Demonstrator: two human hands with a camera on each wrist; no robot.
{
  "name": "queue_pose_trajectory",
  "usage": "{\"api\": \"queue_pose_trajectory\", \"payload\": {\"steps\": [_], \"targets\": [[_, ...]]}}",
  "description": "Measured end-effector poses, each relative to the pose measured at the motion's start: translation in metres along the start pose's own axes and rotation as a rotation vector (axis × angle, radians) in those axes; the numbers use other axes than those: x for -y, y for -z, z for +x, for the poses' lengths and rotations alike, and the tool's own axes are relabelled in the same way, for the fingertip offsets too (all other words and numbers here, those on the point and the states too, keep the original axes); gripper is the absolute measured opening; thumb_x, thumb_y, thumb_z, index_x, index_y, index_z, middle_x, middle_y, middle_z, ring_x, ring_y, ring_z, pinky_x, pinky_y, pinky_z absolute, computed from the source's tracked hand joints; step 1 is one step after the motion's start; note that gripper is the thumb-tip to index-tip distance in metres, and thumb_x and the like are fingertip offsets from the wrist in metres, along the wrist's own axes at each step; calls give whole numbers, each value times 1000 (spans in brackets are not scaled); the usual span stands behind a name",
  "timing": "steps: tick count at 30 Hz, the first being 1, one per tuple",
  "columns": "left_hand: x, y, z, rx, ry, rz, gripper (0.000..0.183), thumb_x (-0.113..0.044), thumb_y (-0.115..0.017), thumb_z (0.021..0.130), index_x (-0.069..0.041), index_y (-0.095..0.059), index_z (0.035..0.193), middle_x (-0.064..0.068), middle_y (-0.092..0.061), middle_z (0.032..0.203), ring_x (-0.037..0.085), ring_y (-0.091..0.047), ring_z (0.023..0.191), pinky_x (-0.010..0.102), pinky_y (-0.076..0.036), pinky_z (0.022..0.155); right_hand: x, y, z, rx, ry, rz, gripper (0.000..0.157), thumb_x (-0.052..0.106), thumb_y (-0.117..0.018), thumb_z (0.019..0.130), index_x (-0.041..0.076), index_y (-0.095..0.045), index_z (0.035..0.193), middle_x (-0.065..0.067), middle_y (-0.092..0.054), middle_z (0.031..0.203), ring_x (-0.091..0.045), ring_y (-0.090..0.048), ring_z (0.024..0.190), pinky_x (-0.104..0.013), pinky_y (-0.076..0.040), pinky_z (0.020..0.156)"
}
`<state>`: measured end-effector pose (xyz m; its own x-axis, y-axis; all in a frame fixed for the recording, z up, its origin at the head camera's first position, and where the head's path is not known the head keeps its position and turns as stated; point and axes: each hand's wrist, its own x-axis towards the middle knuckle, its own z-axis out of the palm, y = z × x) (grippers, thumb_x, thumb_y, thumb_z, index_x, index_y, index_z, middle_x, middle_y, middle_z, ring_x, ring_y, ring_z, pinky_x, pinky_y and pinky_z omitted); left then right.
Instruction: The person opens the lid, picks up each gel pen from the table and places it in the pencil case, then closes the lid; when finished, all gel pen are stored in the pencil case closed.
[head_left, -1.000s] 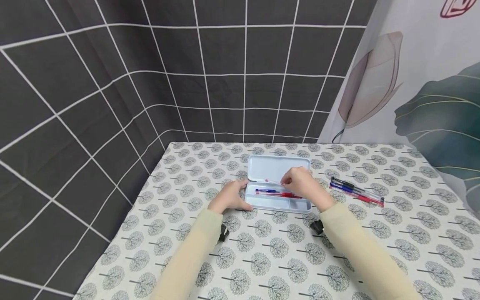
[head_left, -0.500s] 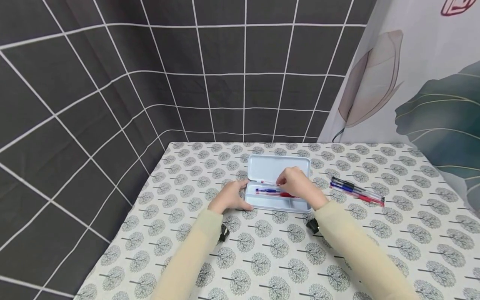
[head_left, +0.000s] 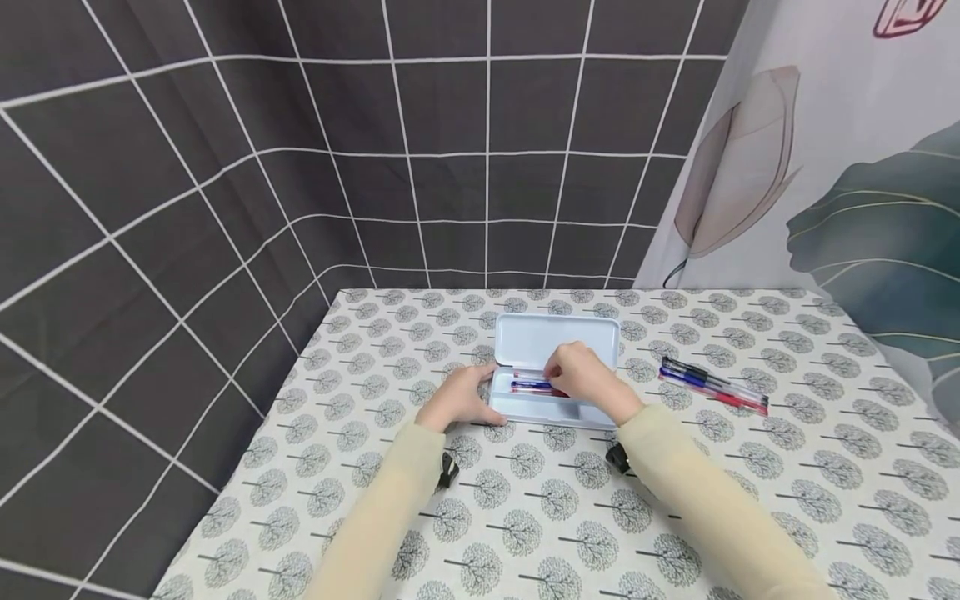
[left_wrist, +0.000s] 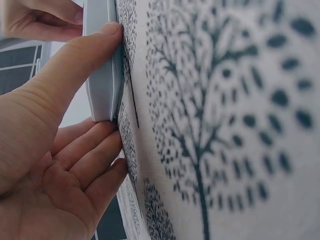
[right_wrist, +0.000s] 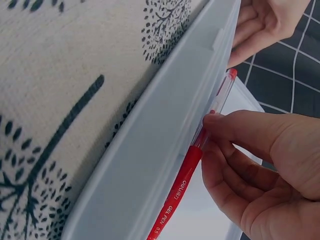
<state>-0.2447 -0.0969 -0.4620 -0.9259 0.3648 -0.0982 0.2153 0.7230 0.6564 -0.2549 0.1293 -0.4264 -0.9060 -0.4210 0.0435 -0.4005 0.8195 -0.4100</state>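
Observation:
A light blue pencil case [head_left: 534, 333] lies on the table with its lid tipped back. My left hand [head_left: 457, 396] holds its left end, with the thumb on the front wall and the fingers against the end in the left wrist view. Over the compartment my right hand [head_left: 581, 371] pinches a red gel pen [right_wrist: 182, 180] between thumb and forefinger. The pen lies lengthwise along the case, its clear part running past the fingertips. A blue pen [head_left: 531, 385] shows in the case beside it; my right hand hides the right ends of the pens.
Several black, blue and red pens [head_left: 712, 386] lie in a bundle on the tree-patterned tablecloth [head_left: 525, 508], right of the case. A dark gridded curtain [head_left: 450, 183] hangs behind and at the left, and a floral curtain [head_left: 862, 192] at the right.
My right hand has moved left and lower into the case with the red gel pen. The left hand keeps its place at the left end.

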Motion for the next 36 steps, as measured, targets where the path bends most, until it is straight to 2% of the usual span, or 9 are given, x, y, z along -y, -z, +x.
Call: {"api": "queue_pose_trajectory", "payload": {"steps": [6,10,17,24,36], "targets": [[-1,1,-1,1,6,-6,105,-25,-93,58,-10,-41,148,12,-55,141,30,-57,121,48,-42,110,0,-1,0,-6,18,-20,16,-3,-71,79,1,-77,93,-14,-75,93,-27,-70,85,-37,-59,79],[-2,2,-1,1,-2,5,106,-26,-93,58,-9,-40,148,12,-53,143,31,-54,126,48,-40,111,0,-3,2,-19,46,-56,15,-4,-70,78,1,-77,91,-14,-75,93,-29,-70,88,-39,-59,82],[-3,3,-2,3,-6,15,106,-26,-93,58,-10,-40,149,11,-51,146,32,-51,130,47,-39,113,1,-7,4,-32,37,-83,15,-4,-70,79,2,-77,91,-14,-75,94,-30,-70,90,-40,-59,83],[-3,2,-2,2,-4,26,106,-27,-94,58,-8,-41,148,12,-51,146,33,-49,133,46,-38,113,1,-9,2,-36,46,-92,16,-5,-70,79,2,-76,92,-15,-74,94,-30,-71,89,-38,-60,83],[-2,1,0,-5,-11,29,106,-27,-94,57,-9,-42,148,13,-53,144,31,-52,130,45,-40,112,-1,-10,-1,-102,71,-88,9,2,-72,83,4,-77,89,-12,-75,90,-27,-71,84,-39,-60,81]]}}
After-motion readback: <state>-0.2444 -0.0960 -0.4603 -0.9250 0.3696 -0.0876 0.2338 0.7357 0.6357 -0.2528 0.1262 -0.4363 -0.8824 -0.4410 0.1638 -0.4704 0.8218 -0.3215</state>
